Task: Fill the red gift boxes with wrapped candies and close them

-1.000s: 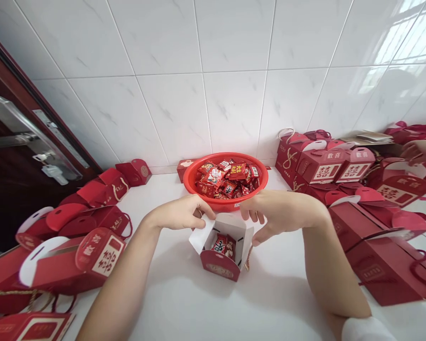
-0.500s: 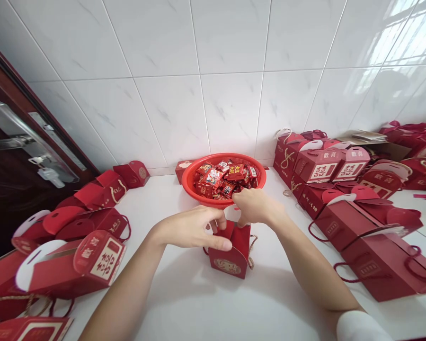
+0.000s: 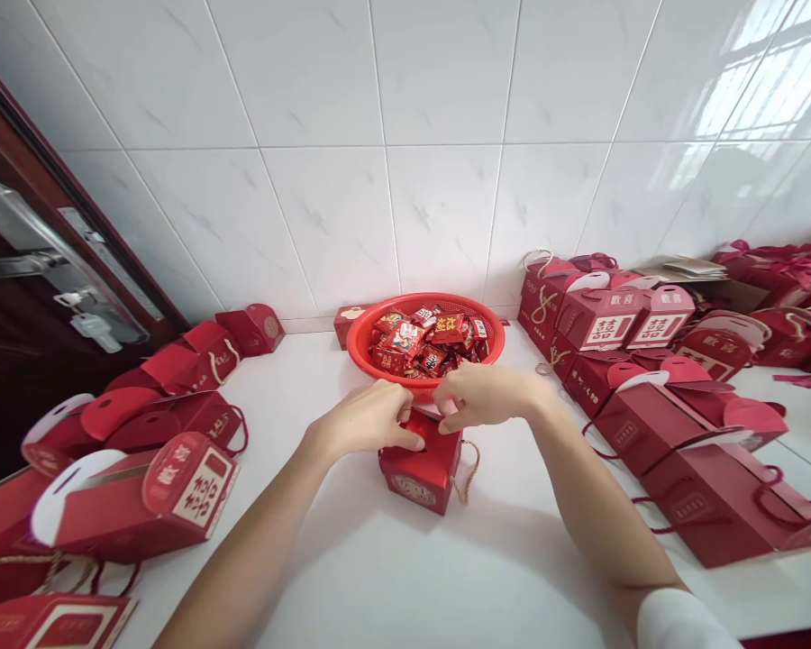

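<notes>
A small red box (image 3: 419,482) stands on the white table, its near flap folded down over the top and a rope handle hanging at its right side. My left hand (image 3: 369,419) grips the box's top from the left, thumb on the near flap. From the right, my right hand (image 3: 479,397) pinches the top's far right part, fingers curled. Just behind the box is a red plastic basket (image 3: 358,347) holding several red-wrapped sweets (image 3: 405,336). The far flap is mostly hidden by my hands.
Several red boxes (image 3: 141,496) line the left side. More boxes (image 3: 709,487) are stacked along the right. Another small box (image 3: 344,324) sits behind the basket by the tiled wall (image 3: 324,234). A door with keys (image 3: 95,329) is at far left.
The box's near flap, upright before, now lies folded over the top. Both hands have closed in on the top, and the box has shifted slightly left and away.
</notes>
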`<state>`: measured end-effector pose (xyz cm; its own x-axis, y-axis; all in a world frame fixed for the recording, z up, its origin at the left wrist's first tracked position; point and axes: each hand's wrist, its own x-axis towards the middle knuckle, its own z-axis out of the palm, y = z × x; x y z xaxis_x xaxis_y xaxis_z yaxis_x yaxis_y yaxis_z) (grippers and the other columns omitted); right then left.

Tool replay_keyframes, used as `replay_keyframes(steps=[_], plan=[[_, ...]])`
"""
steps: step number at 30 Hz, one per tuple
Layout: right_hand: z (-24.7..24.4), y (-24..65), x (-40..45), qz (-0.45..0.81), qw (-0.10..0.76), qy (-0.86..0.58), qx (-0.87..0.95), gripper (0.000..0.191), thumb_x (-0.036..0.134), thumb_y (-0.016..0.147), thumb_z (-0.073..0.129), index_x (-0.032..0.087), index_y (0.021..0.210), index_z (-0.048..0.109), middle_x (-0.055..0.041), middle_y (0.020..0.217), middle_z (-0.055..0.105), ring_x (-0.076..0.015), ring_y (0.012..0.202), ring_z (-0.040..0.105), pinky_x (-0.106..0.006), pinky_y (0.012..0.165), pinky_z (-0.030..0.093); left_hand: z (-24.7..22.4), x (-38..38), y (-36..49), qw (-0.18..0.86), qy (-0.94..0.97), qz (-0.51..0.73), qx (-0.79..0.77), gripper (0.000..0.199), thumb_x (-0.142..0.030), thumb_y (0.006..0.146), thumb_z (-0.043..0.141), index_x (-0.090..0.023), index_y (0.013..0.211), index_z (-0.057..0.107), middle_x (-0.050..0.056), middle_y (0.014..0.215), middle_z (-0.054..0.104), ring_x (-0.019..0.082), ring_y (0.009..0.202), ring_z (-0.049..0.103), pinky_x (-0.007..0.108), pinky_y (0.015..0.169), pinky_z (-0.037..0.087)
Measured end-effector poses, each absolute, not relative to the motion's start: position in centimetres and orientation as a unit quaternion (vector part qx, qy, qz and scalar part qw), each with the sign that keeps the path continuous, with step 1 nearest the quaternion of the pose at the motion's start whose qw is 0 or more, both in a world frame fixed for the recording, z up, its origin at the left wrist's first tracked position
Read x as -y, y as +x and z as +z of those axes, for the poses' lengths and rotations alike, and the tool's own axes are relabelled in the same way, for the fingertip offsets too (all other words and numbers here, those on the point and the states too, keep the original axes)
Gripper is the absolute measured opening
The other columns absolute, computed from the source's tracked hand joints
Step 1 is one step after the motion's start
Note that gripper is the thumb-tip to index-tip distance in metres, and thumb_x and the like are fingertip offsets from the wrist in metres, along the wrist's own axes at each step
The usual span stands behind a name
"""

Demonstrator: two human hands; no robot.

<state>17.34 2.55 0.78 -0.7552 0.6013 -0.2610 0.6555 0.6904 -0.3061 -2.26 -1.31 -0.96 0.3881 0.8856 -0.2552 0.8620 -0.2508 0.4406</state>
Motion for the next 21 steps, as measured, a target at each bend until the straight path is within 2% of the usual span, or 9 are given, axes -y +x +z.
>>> replay_keyframes(steps=[3,5,8,11,16,21], plan=[[0.5,17.0,-2.3,-0.23,0.062,0.295,-0.926,0.016,0.032,0.086,0.068,0.019,0.079,0.072,-0.0014,0.076,0.067,-0.0126,0.064,0.055,-0.025,0.054,0.031,-0.8,1.3,-2.3,0.204,0.765,-0.007,-0.611,0.044,-0.051,0.064,0.077,-0.022,0.067,0.044,0.001,0.072,0.052,0.02,0.068,0.05,0.029,0.053,0.028],[0.1,17.2,-2.3,-0.259,0.044,0.264,-0.928,0.015,0.031,0.087,0.068,0.018,0.081,0.073,-0.0005,0.076,0.068,-0.0106,0.062,0.054,-0.023,0.054,0.032,-0.8,1.2,-2.5,0.212,0.765,-0.012,-0.607,0.044,-0.054,0.064,0.077,-0.022,0.078,0.05,0.003,0.084,0.057,0.022,0.075,0.054,0.029,0.055,0.033],[-0.8,18.4,-2.7,-0.305,0.0,0.255,-0.918,0.02,0.033,0.087,0.069,0.015,0.079,0.07,-0.0007,0.074,0.068,-0.0096,0.061,0.054,-0.021,0.055,0.036,-0.8,0.9,-2.7,0.252,0.791,-0.022,-0.557,0.039,-0.05,0.072,0.072,-0.022,0.092,0.054,0.004,0.099,0.06,0.023,0.086,0.056,0.029,0.062,0.039],[-2.4,20.6,-3.2,-0.337,-0.056,0.296,-0.892,0.029,0.042,0.087,0.069,0.014,0.078,0.066,-0.0015,0.074,0.067,-0.0117,0.064,0.057,-0.022,0.057,0.04,-1.0,0.6,-2.9,0.291,0.807,-0.029,-0.513,0.031,-0.042,0.076,0.067,-0.022,0.096,0.056,0.005,0.105,0.06,0.024,0.092,0.056,0.028,0.067,0.042],[-6.6,23.2,-3.2,-0.392,-0.087,0.342,-0.849,0.046,0.06,0.084,0.067,0.014,0.087,0.069,-0.0045,0.084,0.07,-0.0159,0.076,0.061,-0.027,0.069,0.046,-1.4,0.3,-2.7,0.321,0.792,-0.024,-0.519,0.033,-0.043,0.075,0.068,-0.023,0.098,0.056,0.004,0.105,0.059,0.023,0.087,0.057,0.027,0.063,0.04],[-9.3,23.8,-3.0,-0.507,-0.137,0.352,-0.775,0.053,0.067,0.08,0.067,0.015,0.078,0.068,-0.002,0.076,0.067,-0.0139,0.072,0.057,-0.028,0.072,0.046,-2.1,0.5,-1.6,0.303,0.796,0.016,-0.523,0.03,-0.046,0.079,0.064,-0.023,0.093,0.053,0.003,0.099,0.06,0.022,0.083,0.057,0.028,0.063,0.039]])
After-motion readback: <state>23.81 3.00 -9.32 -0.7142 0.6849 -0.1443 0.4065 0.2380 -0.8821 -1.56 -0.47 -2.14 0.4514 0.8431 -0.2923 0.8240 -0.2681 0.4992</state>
